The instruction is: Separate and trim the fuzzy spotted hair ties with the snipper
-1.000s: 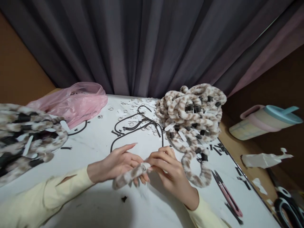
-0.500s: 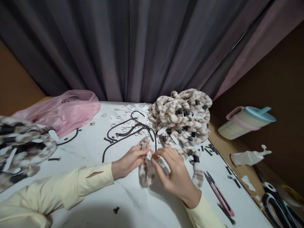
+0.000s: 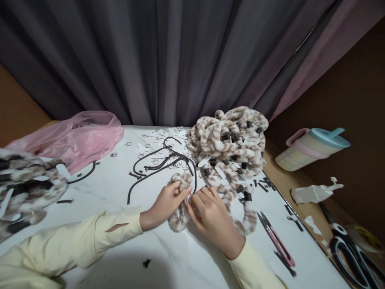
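Note:
A fuzzy brown-and-cream plush band [image 3: 179, 200] lies curved on the white table [image 3: 120, 241] between my hands. My left hand [image 3: 166, 202] pinches its upper part with closed fingers. My right hand [image 3: 210, 214] presses against its right side, fingers closed on it. Just beyond, a big pile of the same plush bands [image 3: 228, 140] with black clips and white tags sits at the table's back right. Black cords [image 3: 162, 160] loop across the table above my hands.
A pink plastic bag [image 3: 78, 138] lies back left, another plush heap [image 3: 21, 188] at the left edge. Pink thread snips [image 3: 275, 241] lie right of my hand. Off the table's right side are a lidded pitcher [image 3: 313, 148], crumpled paper [image 3: 315, 192] and black scissors [image 3: 349, 245].
The plush band went from lying sideways in my fingers to curving upright on the table. Both hands moved up the table and now press it down.

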